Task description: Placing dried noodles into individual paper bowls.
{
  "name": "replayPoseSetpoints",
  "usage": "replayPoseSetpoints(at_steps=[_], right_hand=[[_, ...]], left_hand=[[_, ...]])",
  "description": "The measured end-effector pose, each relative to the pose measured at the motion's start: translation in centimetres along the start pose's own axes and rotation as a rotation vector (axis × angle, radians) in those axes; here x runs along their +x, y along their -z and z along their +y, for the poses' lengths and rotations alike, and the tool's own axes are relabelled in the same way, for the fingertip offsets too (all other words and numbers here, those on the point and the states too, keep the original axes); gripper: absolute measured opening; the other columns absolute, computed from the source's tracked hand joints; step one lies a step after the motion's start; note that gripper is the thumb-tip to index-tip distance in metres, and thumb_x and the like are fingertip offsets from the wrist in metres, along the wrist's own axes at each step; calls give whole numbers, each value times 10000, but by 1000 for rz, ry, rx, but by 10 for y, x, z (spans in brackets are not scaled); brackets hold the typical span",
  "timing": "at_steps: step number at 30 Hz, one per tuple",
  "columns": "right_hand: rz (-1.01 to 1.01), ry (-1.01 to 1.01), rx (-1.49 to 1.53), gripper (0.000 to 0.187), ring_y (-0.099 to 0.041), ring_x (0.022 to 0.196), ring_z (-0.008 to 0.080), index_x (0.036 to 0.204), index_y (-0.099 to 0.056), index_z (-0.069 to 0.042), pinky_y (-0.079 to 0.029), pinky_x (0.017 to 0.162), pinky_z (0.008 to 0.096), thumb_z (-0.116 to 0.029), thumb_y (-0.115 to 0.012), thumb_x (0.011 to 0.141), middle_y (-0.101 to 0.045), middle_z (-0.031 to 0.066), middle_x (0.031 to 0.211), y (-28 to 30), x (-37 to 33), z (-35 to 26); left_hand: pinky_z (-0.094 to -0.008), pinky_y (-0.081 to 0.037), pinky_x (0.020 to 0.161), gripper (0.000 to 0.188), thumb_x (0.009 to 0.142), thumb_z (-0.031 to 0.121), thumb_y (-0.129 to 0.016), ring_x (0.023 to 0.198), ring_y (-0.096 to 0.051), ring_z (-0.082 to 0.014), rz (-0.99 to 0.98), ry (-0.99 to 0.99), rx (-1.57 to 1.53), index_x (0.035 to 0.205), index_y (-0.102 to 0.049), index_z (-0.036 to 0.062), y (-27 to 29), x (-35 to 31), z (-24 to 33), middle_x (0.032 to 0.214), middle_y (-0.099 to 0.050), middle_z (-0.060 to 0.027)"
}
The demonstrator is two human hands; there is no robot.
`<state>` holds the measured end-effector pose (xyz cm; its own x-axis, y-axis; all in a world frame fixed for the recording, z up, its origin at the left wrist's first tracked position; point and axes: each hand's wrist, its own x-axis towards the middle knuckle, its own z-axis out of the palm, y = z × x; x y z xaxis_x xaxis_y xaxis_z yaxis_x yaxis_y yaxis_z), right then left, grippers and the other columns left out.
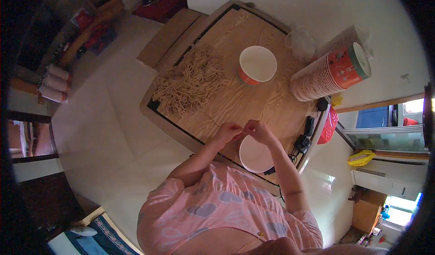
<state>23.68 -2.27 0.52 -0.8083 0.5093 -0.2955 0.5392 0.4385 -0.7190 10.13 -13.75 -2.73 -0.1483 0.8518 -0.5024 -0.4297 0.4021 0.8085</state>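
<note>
My left hand [229, 132] and my right hand [257, 129] meet fingertip to fingertip over the near part of the table, both closed in a pinch. A thin beige cord strand runs from a tangled pile of cords [192, 83] to my left fingers. What my right fingertips pinch is too small to make out. Just below my hands, close to my body, stands a white-lined paper bucket [256, 155]; my right forearm passes over its right side. Farther off, a second paper bucket [258, 64], red outside and white inside, stands upright with its mouth up.
A long stack of nested red paper buckets [324, 74] lies tilted at the table's right, beside a clear plastic bag [301, 44]. Black adapters and cables [302, 142] sit along the right edge near a red plastic basket [328, 126]. A cardboard box [167, 40] stands beyond the table's left edge.
</note>
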Motion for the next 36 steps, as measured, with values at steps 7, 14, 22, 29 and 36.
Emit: replayPoseSetpoints(at_steps=[7,14,22,29,36], right_hand=[[59,-34,44,148,-550,644,144,792,-597,-23,-449,592,283,-168,-610,766,-588,65,704,5,-4,-7],[69,3,14,135,-552,636,152,802,-603,-35,-449,591,290,-164,-600,762,-590,76,704,9,-7,-14],[136,-54,47,105,-558,640,166,789,-592,-34,-450,599,294,-133,-570,765,-594,74,700,5,-7,-9],[125,-91,106,96,-566,674,166,833,-580,-30,-451,634,289,-97,-550,771,-599,74,752,1,-3,4],[89,-36,375,232,-577,798,136,1028,-544,-37,-461,691,270,-97,-562,805,-611,48,846,14,4,-3]], left_hand=[[-203,-409,527,214,741,223,-670,644,-546,-70,-16,-32,-13,879,-631,64,-1,0,-5,755,-611,13],[-201,-431,535,207,753,179,-647,661,-560,-78,-31,29,-18,915,-610,56,4,6,-10,786,-623,-1],[-223,-457,550,146,809,129,-584,630,-556,-99,8,13,-63,894,-585,10,-10,-7,15,776,-606,-48],[-219,-454,552,120,821,104,-564,626,-563,-103,-23,-20,-85,889,-583,7,-5,6,-6,758,-615,-41],[-219,-442,529,99,819,78,-555,603,-551,-103,13,-37,-148,871,-588,0,-9,4,-1,737,-612,-52]])
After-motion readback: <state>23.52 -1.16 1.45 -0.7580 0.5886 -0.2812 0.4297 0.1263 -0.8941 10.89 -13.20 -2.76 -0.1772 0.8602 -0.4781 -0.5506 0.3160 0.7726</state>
